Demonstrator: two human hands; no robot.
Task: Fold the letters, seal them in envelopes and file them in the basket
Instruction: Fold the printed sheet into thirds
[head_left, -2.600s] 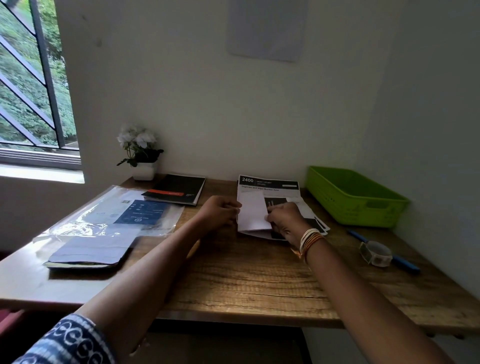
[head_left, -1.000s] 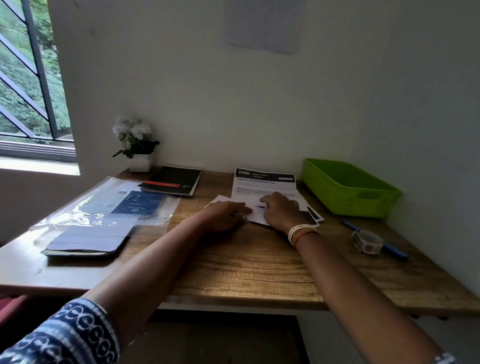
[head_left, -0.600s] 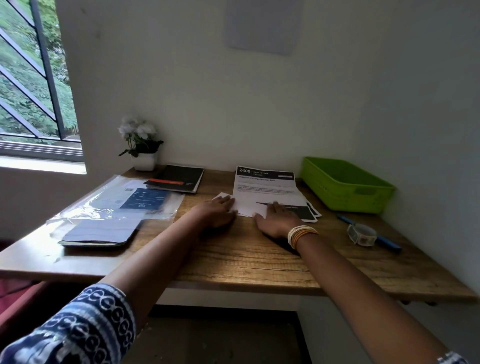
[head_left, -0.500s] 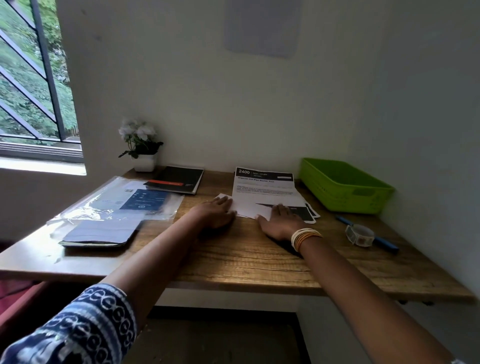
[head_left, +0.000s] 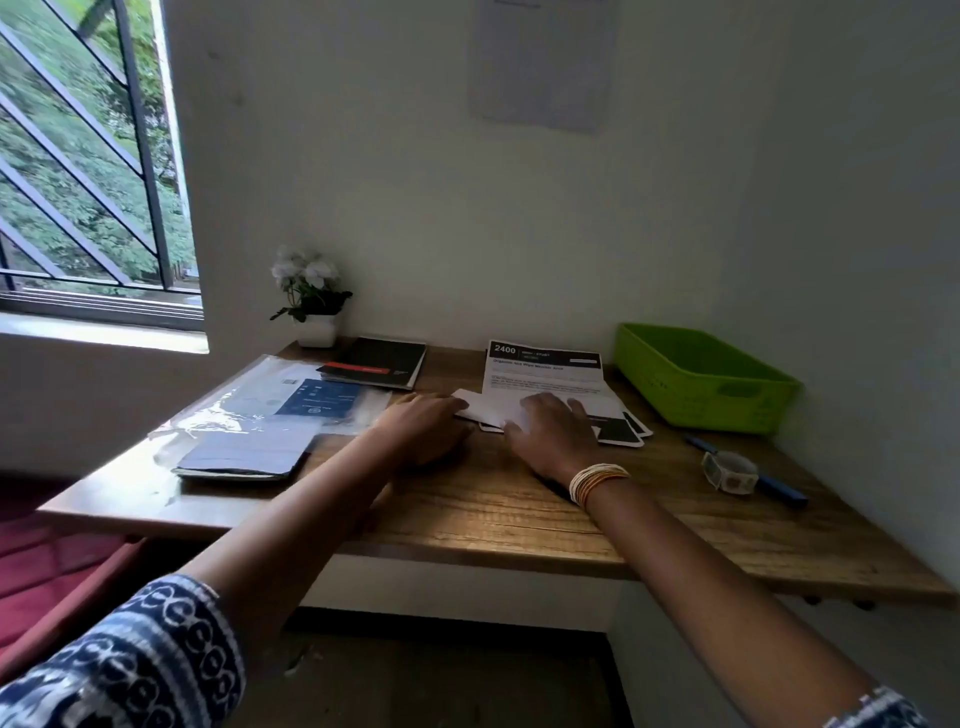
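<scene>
Folded letter, white, lies flat on the desk atop the stack of printed sheets, its long axis running left to right between both hands. From the head view, the right hand presses it with fingers spread flat, gripping nothing; the left hand rests flat at its left end, equally near. The green basket sits well apart to the right, nearer the right hand.

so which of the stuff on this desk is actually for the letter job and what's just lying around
For the job:
- folded letter, pressed flat by left hand and right hand
- printed sheets under it
- green basket
- tape roll, probably for sealing

Lying about:
- flower pot
- black notebook
- plastic sleeve
- blue pen
</scene>
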